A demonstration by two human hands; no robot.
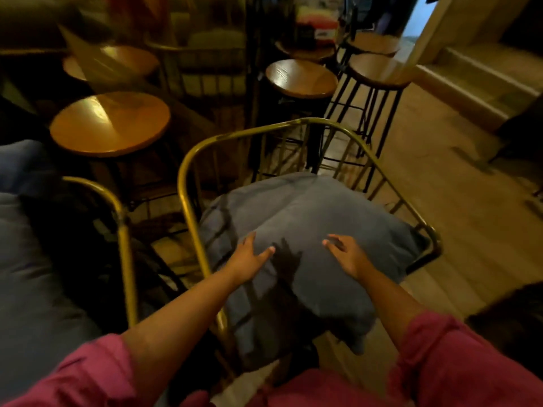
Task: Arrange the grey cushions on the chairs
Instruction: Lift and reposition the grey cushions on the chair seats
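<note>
A grey cushion lies on the seat of a gold wire-frame chair in the middle of the view. My left hand rests flat on the cushion's near left part, fingers spread. Just above the near right part is my right hand, fingers apart, holding nothing. A second grey cushion fills the left edge, beside another gold chair frame.
Round wooden stools stand behind the chair: one at the left, one at centre back, taller ones at the right. A wooden floor and a step lie to the right.
</note>
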